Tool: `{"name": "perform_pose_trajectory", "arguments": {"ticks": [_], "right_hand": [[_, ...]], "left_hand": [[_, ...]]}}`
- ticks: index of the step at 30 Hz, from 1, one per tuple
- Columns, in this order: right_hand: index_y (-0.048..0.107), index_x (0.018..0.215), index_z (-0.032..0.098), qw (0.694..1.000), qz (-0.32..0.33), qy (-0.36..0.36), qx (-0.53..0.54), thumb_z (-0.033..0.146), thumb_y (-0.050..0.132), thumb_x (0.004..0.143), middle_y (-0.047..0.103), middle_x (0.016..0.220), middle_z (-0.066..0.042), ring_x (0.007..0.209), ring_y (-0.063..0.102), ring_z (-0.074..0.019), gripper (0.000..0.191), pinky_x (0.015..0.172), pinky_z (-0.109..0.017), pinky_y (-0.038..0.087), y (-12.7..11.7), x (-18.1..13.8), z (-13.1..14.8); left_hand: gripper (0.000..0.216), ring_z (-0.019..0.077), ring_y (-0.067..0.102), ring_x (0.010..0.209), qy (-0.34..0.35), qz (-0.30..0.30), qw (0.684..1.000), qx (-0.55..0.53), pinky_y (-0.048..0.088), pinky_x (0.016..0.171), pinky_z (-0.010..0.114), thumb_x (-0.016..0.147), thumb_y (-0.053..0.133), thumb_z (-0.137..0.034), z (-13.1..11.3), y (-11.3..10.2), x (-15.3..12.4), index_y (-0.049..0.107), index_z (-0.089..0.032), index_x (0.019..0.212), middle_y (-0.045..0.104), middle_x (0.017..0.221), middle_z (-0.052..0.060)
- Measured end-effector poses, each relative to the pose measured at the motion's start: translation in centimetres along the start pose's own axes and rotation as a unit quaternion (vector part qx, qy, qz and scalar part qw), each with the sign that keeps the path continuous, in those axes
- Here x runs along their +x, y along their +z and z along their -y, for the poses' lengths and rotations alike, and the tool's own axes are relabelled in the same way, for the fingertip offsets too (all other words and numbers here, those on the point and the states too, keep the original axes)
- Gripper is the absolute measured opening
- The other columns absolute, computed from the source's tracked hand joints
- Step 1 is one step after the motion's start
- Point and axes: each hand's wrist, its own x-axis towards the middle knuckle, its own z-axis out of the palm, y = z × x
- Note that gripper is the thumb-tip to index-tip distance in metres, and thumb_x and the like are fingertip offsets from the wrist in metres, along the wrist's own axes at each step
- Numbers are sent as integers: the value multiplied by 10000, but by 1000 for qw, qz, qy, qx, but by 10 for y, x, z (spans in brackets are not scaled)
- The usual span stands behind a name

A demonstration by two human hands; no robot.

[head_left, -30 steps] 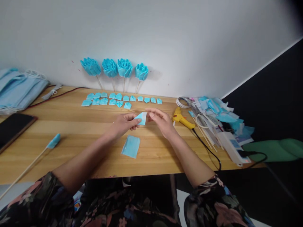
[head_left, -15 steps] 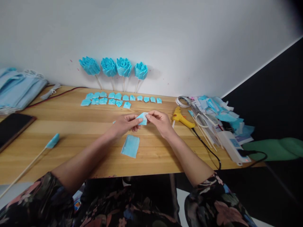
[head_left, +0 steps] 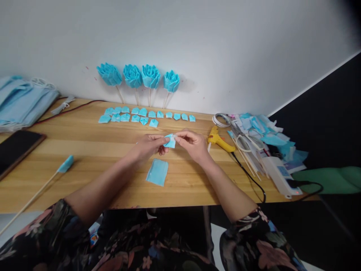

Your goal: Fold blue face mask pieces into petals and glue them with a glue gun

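Note:
Between my two hands, above the middle of the table, is a small piece of blue mask fabric (head_left: pixel 170 142), partly folded, with a whitish side showing. My left hand (head_left: pixel 152 146) pinches its left part between thumb and fingers. The fingertips of my right hand (head_left: pixel 191 142) are closed on its upper right corner. Just below lies a flat blue fabric square (head_left: pixel 157 172) on the wood. Beyond my hands, several small folded blue petals (head_left: pixel 125 117) lie in two rows.
Several blue fabric flowers (head_left: pixel 132 76) on sticks lean against the wall. Right of my hands are a yellow glue gun (head_left: pixel 221 140), a tape roll (head_left: pixel 221 120), fabric scraps (head_left: pixel 265 130) and a power strip (head_left: pixel 282 178). To the left are stacked masks (head_left: pixel 25 99), a phone (head_left: pixel 19 150) and a blue-tipped stick (head_left: pixel 36 194).
The view has shifted slightly. Both hands keep hold of the fabric piece, and its upper right corner now looks more folded over under my right fingertips.

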Motion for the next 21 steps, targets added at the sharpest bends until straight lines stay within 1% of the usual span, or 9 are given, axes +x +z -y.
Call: {"name": "perform_pose_trajectory", "arguments": {"ticks": [4,7,12,16,19,21], "right_hand": [[755,855,279,996,7,-75,-54,258,660,846,710,805,-23,752,619,-175,97,702,-347,490,-3,1,6],[756,879,301,990,17,-114,-77,238,649,857,707,823,-24,760,624,-182,126,717,-369,493,-5,1,6],[758,949,326,981,20,-171,-92,195,645,865,696,846,-23,765,618,-177,192,720,-364,485,-8,1,2],[754,964,324,971,19,-199,-128,203,623,888,692,846,-23,759,617,-170,193,703,-348,487,-10,1,1],[752,941,290,961,20,-217,-168,213,601,906,690,826,-25,755,621,-160,173,687,-326,493,-10,2,0],[751,932,262,953,21,-238,-184,200,597,908,692,815,-29,758,628,-154,167,680,-311,498,-9,3,-1]], "left_hand": [[246,98,524,514,1,13,999,-40,408,535,248,718,747,-350,-1,0,-1,668,-119,686,617,573,25],[220,101,534,535,7,27,998,-56,414,546,245,731,731,-329,0,-1,-1,682,-115,707,624,590,32],[211,108,546,556,7,41,997,-62,420,558,250,752,705,-317,0,-2,-1,671,-118,692,626,607,41],[278,117,564,575,5,45,996,-75,437,572,252,768,704,-394,0,-2,-1,658,-129,696,636,627,43],[347,112,561,561,4,40,997,-72,440,564,246,764,707,-469,0,-2,-1,656,-132,697,636,625,39],[343,105,556,543,3,35,997,-67,434,551,236,737,735,-459,0,-1,-1,659,-128,696,635,615,35]]}}
